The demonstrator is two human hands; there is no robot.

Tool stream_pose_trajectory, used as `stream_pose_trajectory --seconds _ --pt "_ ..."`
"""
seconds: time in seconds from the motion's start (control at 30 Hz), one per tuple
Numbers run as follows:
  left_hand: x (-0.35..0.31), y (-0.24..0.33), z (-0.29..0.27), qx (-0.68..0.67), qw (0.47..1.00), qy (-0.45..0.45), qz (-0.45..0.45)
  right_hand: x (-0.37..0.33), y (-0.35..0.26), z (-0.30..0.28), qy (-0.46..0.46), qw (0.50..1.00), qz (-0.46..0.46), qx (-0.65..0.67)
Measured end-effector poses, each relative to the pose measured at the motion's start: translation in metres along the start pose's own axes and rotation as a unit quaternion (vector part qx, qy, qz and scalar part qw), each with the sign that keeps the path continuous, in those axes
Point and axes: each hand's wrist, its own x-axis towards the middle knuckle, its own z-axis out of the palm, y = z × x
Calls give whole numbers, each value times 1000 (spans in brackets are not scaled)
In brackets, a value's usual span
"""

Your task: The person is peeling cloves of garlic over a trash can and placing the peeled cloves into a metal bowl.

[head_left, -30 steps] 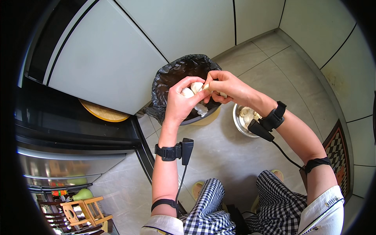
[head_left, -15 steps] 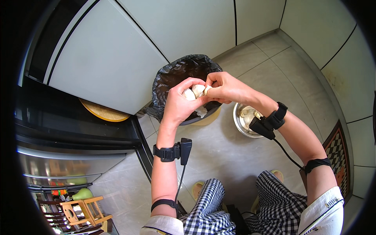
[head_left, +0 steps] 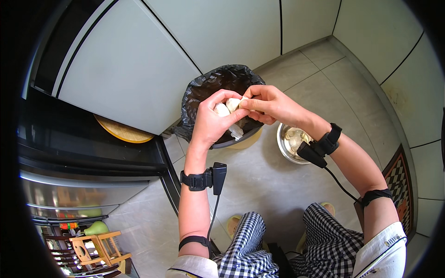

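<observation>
Over a bin lined with a black bag [head_left: 194, 92], my left hand [head_left: 211, 120] curls round pieces of garlic [head_left: 221, 110], white and plump, between thumb and fingers. My right hand [head_left: 271, 106] meets it from the right, its thumb and forefinger pinching at the edge of the garlic. What lies right under the right fingertips is mostly hidden. White papery skin [head_left: 236, 133] lies inside the bin's near rim, below my hands. A round metal bowl [head_left: 282, 147] holding several pale cloves [head_left: 295, 137] sits on the floor below my right wrist, partly covered by the wrist strap's device.
Pale cabinet doors [head_left: 130, 65] stand behind the bin and on the left. A round wooden board [head_left: 123, 130] rests on a dark shelf there. At lower left is a small wooden chair [head_left: 99, 250]; a patterned mat [head_left: 399, 185] lies at right.
My right fingers have shifted slightly on the garlic, and the right thumb now presses nearer my left hand. My left hand has barely moved and keeps its hold.
</observation>
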Motion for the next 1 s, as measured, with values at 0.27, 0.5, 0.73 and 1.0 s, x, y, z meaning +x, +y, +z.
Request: stream_pose_trajectory --seconds 0.27,0.5,0.73,1.0 --pt "0 -3 3 -58 998 23 -26 5 8 3 17 999 -19 21" --pt "1 -10 2 -101 994 41 -6 2 9 3 23 998 -34 38" --pt "1 -9 -6 -100 993 5 -58 1 5 5 22 998 -20 52" --pt "1 -12 0 -98 992 45 -68 5 7 2 53 997 -2 59"
